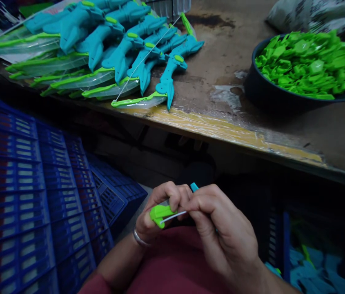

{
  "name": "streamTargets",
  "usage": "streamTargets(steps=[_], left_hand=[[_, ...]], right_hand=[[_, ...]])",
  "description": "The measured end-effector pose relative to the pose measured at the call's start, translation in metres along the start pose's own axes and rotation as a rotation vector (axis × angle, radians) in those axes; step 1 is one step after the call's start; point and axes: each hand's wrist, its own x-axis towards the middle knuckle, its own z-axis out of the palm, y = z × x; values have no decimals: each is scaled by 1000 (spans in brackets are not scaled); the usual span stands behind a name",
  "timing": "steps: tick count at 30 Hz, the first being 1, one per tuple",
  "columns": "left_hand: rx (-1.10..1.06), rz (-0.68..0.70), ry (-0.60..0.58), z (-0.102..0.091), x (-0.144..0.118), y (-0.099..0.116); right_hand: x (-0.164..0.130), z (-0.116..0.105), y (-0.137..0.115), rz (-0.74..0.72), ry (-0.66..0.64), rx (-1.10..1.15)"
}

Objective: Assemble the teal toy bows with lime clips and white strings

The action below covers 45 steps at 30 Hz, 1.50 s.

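Head view: white string [174, 216] pinched between a green piece [160, 213] and the right fingertips

Thumb and forefinger of the right hand [225, 228] press together on the string, which runs straight from the green piece. Left hand [156, 202]: its fingers curl around that piece, just left of the right fingertips. A teal tip [194, 187] pokes out just beyond the fingers; the rest of it is hidden. Behind the left fingers, a bracelet [140, 239] circles the wrist. Farther left of the fingers stand blue crates [119, 196]. Well ahead of them, a table [221, 53] bears piled teal-and-green bows [129, 45] leftward and, rightward, a dark bowl [272, 93] heaped with green parts [310, 65].
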Motion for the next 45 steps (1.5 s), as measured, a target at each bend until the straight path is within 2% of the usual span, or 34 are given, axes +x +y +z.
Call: streamTargets(steps=[5,12,16,20,27,32,35,37,40,42,45], left_hand=[[-14,-18,17,-1,-2,-1],[-87,-142,45,-1,-2,4],[-98,-133,112,-1,4,5],[-15,-142,190,0,8,6],[28,-323,389,4,1,4],[295,-209,496,4,-8,-7],[508,-96,465,6,-7,-5],[575,-71,413,6,-5,0],[556,-144,315,3,-2,5],[525,-193,267,0,-3,7],[501,-221,232,-3,-3,7]], right_hand=[[-1,0,0,-6,-2,7],[2,4,0,-75,-37,-7],[5,9,8,-138,-45,-36],[8,15,23,-201,-6,-69],[12,15,52,-429,-17,-489],[19,18,58,-433,22,-530],[23,14,52,-429,50,-430],[26,7,44,-359,76,-291],[29,-5,36,-190,165,-121],[29,-9,36,-127,207,-76],[25,-8,42,-125,142,-94]])
